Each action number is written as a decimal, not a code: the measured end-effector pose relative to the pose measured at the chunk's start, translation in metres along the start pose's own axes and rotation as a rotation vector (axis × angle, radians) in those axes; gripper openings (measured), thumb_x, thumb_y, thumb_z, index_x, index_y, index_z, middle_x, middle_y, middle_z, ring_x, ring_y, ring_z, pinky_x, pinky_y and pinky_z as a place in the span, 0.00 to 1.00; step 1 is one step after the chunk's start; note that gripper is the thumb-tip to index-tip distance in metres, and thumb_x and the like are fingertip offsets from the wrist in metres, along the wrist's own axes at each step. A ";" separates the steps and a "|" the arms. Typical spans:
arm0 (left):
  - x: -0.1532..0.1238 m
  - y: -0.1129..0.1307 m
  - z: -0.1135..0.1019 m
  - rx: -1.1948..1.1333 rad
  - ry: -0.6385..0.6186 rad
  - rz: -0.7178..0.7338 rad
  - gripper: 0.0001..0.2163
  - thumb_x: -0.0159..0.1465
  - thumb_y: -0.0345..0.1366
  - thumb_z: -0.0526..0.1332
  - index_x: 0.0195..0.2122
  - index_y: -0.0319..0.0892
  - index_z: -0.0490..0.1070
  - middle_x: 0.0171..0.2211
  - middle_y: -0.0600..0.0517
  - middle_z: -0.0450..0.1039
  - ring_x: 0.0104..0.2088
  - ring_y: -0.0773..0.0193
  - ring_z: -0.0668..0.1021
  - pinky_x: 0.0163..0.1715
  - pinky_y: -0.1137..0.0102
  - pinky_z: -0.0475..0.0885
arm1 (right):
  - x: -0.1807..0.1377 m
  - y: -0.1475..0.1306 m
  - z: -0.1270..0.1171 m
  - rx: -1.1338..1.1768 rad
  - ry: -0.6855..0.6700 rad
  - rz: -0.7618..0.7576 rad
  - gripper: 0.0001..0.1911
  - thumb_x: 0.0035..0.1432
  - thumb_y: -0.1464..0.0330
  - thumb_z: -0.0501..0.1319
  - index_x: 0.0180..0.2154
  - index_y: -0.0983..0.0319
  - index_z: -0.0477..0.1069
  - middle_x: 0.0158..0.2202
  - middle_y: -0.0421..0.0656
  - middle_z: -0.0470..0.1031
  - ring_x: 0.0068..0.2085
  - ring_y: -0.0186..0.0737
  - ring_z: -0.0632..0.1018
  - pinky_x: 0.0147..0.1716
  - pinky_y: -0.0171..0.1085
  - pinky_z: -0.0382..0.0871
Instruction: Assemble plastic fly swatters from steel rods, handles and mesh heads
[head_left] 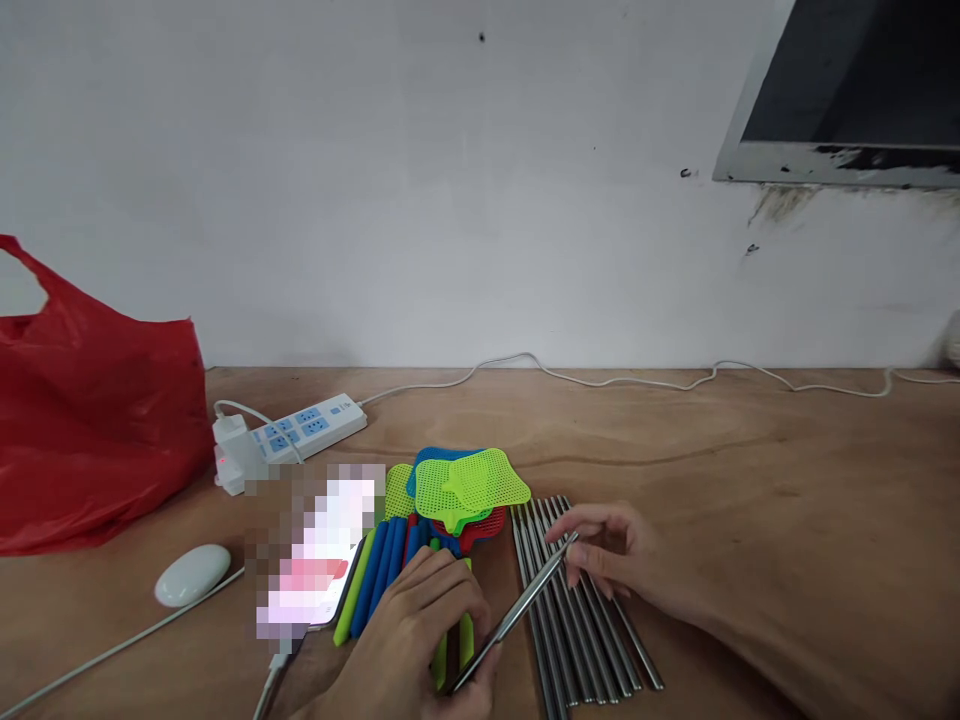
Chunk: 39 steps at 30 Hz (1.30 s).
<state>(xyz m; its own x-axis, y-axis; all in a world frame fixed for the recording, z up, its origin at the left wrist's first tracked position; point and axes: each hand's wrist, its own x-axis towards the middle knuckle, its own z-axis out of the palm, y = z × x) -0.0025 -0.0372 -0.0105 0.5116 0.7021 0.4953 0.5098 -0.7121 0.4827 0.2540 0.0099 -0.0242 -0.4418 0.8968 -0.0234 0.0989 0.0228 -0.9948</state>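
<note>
A shiny metal rod [517,615] slants up to the right between my two hands. My left hand [420,625] is closed around its lower end, above some coloured handles. At the upper tip, my right hand [619,555] pinches the rod between thumb and forefinger, the other fingers loosely curled. Below my right hand, several metal rods [577,640] lie side by side on the table. Mesh fly swatter heads [480,480] in yellow-green, blue and red are piled beyond my left hand. Blue handles [381,570] and a yellow-green handle [352,600] lie left of it; others are partly hidden.
A phone [322,560], partly blurred out, lies at left with a cable attached. Beyond it is a white power strip [315,425] with a plugged-in charger [236,455]. A white mouse-shaped object [193,575] and a red plastic bag [97,410] are farther left. A thin cord [600,383] runs along the wall.
</note>
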 end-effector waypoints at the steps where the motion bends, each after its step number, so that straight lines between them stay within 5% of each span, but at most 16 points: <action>1: 0.000 0.000 -0.001 -0.009 -0.014 0.007 0.06 0.59 0.26 0.59 0.30 0.44 0.65 0.28 0.55 0.72 0.30 0.63 0.73 0.32 0.68 0.67 | -0.001 0.000 0.002 0.049 -0.027 0.030 0.17 0.54 0.54 0.68 0.36 0.62 0.79 0.25 0.42 0.80 0.16 0.27 0.65 0.15 0.28 0.55; 6: 0.001 0.002 -0.008 -0.024 -0.112 0.016 0.05 0.66 0.29 0.57 0.34 0.45 0.67 0.31 0.53 0.74 0.33 0.61 0.75 0.35 0.67 0.69 | -0.001 -0.002 0.009 0.309 0.049 0.042 0.16 0.52 0.55 0.70 0.33 0.62 0.78 0.25 0.42 0.79 0.17 0.29 0.70 0.13 0.27 0.60; 12: 0.002 -0.004 -0.006 0.125 -0.050 0.051 0.06 0.67 0.28 0.55 0.34 0.44 0.68 0.32 0.51 0.73 0.34 0.59 0.74 0.37 0.64 0.68 | 0.004 -0.003 -0.006 0.662 0.662 -0.075 0.13 0.48 0.61 0.73 0.26 0.61 0.74 0.17 0.32 0.64 0.16 0.26 0.63 0.12 0.26 0.57; 15: 0.000 -0.009 -0.002 0.255 -0.004 0.057 0.08 0.67 0.28 0.54 0.32 0.43 0.69 0.32 0.50 0.73 0.34 0.56 0.73 0.39 0.60 0.68 | 0.006 0.001 -0.016 0.775 0.822 -0.125 0.11 0.46 0.63 0.71 0.25 0.60 0.72 0.17 0.32 0.63 0.16 0.27 0.62 0.11 0.27 0.58; 28: -0.002 -0.016 0.002 0.477 -0.022 0.038 0.11 0.61 0.35 0.63 0.22 0.44 0.68 0.31 0.50 0.74 0.35 0.55 0.73 0.41 0.56 0.71 | 0.005 -0.002 -0.001 0.689 0.760 -0.094 0.12 0.48 0.60 0.72 0.28 0.60 0.74 0.20 0.35 0.69 0.18 0.29 0.65 0.13 0.28 0.57; 39: -0.003 -0.009 0.005 0.337 -0.035 0.060 0.06 0.56 0.31 0.65 0.23 0.43 0.71 0.29 0.51 0.75 0.35 0.54 0.75 0.40 0.57 0.70 | 0.007 -0.001 0.003 0.543 0.717 -0.102 0.18 0.46 0.54 0.73 0.28 0.61 0.74 0.21 0.38 0.74 0.18 0.29 0.69 0.12 0.25 0.57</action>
<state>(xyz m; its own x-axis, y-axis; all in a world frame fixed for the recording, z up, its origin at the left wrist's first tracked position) -0.0055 -0.0325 -0.0198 0.5679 0.6630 0.4878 0.6749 -0.7143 0.1853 0.2484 0.0150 -0.0241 0.2546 0.9660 -0.0461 -0.4246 0.0688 -0.9027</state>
